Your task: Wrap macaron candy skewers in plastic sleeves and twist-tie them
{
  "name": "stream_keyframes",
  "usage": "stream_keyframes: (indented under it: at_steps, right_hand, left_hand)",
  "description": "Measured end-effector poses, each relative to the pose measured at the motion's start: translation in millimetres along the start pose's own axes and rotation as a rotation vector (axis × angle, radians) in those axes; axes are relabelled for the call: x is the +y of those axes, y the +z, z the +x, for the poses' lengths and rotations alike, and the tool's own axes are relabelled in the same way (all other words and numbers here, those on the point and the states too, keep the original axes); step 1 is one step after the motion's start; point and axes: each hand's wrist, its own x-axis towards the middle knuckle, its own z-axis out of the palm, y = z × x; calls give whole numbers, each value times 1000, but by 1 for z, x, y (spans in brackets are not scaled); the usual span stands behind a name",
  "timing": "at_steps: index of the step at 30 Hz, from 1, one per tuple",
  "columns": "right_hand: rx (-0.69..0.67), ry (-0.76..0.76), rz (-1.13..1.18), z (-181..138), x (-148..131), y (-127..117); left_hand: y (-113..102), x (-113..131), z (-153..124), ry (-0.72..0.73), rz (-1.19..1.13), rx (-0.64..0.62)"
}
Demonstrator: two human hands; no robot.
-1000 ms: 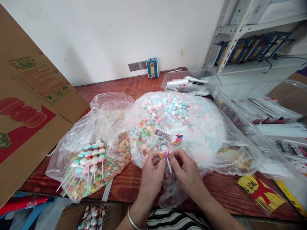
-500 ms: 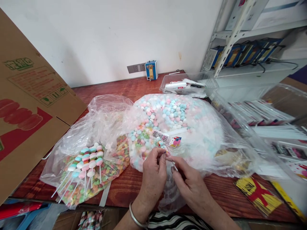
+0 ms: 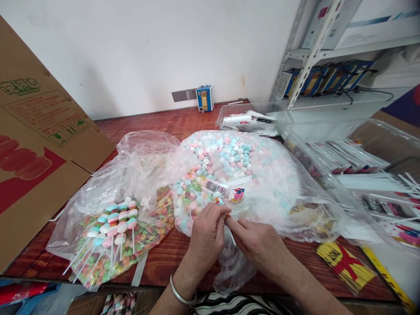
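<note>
My left hand (image 3: 207,229) is closed, its fingers wrapped round a candy skewer whose blue and white candies (image 3: 218,199) poke out above the knuckles. My right hand (image 3: 254,240) meets it and pinches the same skewer lower down, where a white stick (image 3: 232,238) slants out below. The fingers hide most of the skewered candies. Just beyond the hands, a printed card (image 3: 226,191) and white sticks (image 3: 242,180) lie on a clear bag of pastel candies (image 3: 238,153). Several candy skewers (image 3: 114,218) rest at left on a bag of colourful gummy rings (image 3: 131,258).
A tall cardboard box (image 3: 42,144) stands at left. Behind are a blue device (image 3: 205,99) and a clear tray of tubes (image 3: 236,119). At right stand a clear bin (image 3: 331,183) with cards and sticks, and a yellow-and-red packet (image 3: 344,266) on the table's front edge.
My fingers have closed in tighter round the skewer, and my right fingertips have moved up against my left hand. The whole view has shifted slightly; the other things lie as before.
</note>
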Motion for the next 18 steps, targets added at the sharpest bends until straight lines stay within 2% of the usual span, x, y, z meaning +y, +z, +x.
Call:
stream_keyframes:
  at_steps: [3, 7, 10, 13, 16, 18]
  right_hand:
    - [-53, -71, -57, 2, 6, -5]
    - [-117, -18, -114, 9, 6, -8]
    - [-175, 52, -79, 17, 4, -7]
    - [-207, 82, 36, 16, 4, -7]
    - [-57, 108, 292, 1, 2, -8]
    - [120, 232, 546, -13, -3, -8]
  left_hand:
    - [-2, -1, 1, 32, 0, -35]
    - [2, -2, 0, 63, -15, -59]
    - [9, -5, -4, 76, -60, -8]
    - [16, -9, -8, -7, -87, 87]
    - [19, -11, -11, -161, -121, 128]
    - [20, -11, -13, -251, -181, 122]
